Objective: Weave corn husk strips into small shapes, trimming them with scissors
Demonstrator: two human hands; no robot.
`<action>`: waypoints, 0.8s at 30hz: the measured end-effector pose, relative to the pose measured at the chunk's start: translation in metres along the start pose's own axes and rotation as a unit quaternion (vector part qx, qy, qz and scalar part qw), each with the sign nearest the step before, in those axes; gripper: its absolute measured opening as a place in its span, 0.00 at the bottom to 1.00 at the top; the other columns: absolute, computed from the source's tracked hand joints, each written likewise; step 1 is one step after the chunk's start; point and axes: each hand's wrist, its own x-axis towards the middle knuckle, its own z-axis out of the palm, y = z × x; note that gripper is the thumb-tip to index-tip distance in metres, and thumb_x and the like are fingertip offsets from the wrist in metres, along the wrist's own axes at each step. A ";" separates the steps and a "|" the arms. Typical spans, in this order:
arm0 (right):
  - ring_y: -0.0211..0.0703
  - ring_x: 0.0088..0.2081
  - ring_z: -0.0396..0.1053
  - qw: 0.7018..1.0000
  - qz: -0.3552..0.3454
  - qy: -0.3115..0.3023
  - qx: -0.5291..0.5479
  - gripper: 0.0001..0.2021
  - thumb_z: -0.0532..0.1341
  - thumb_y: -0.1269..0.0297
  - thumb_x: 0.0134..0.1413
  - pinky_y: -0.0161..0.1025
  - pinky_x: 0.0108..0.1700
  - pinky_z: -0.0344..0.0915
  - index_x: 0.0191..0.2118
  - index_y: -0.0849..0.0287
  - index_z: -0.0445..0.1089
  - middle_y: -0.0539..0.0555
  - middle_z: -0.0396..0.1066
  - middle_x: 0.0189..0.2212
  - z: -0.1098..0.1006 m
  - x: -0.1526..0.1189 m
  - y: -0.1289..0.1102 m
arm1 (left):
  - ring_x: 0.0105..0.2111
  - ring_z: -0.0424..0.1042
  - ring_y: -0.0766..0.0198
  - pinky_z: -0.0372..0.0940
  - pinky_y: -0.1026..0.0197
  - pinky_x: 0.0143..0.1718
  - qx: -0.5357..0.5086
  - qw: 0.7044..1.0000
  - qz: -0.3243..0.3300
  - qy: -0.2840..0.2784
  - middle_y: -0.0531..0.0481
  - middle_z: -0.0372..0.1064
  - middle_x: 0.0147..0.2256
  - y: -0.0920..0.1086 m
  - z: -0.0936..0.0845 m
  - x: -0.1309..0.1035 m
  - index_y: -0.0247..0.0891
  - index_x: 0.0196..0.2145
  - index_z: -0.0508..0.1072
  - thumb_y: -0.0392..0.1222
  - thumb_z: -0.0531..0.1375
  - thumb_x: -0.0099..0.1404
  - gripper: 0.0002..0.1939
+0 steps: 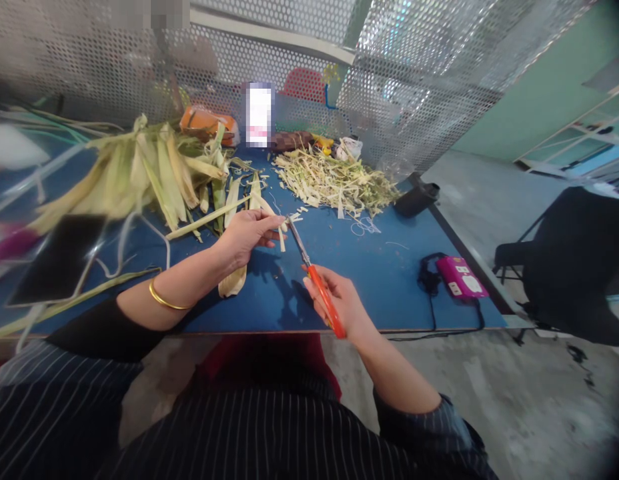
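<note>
My left hand (252, 235) pinches a pale strip of corn husk (282, 239) over the blue table. Closed around the orange handles of a pair of scissors (323, 293) is my right hand (339, 300). The blades point up and left, with their tips at the strip close to my left fingertips. A broader piece of husk (233, 283) lies on the table below my left hand. Behind my hands, more husk strips (233, 200) lie flat, and a heap of small cut bits (334, 180) spreads to the right.
A large bundle of long husks (154, 167) fills the back left, beside an orange packet (209, 125). A lit, blurred-out screen (259, 115) stands at the mesh partition (299, 47). At the right are a black cylinder (416, 200) and a magenta box (461, 277) with cables.
</note>
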 end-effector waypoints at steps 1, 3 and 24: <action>0.28 0.17 0.51 1.000 -0.005 -0.001 -0.007 0.19 0.63 0.49 0.46 0.31 0.17 0.50 0.39 0.58 0.67 0.43 0.56 0.19 -0.001 0.000 0.002 | 0.27 0.74 0.67 0.63 0.68 0.21 0.000 1.000 0.001 0.000 0.44 0.74 0.34 0.000 0.000 0.000 0.33 0.29 0.71 0.39 0.63 0.58 0.07; 0.28 0.17 0.51 1.000 -0.013 -0.011 -0.016 0.19 0.62 0.49 0.48 0.31 0.18 0.50 0.42 0.57 0.67 0.44 0.58 0.21 -0.004 0.001 0.005 | 0.26 0.74 0.67 0.62 0.68 0.21 0.001 1.000 0.001 0.002 0.44 0.74 0.33 0.001 0.000 0.000 0.33 0.29 0.71 0.39 0.63 0.57 0.06; 0.28 0.16 0.51 0.999 -0.038 0.010 -0.026 0.20 0.62 0.48 0.49 0.31 0.18 0.50 0.43 0.56 0.66 0.43 0.57 0.21 -0.004 0.005 0.016 | 0.28 0.75 0.66 0.64 0.69 0.21 -0.007 1.000 -0.001 -0.011 0.42 0.75 0.38 -0.002 -0.002 0.002 0.33 0.32 0.71 0.40 0.64 0.58 0.08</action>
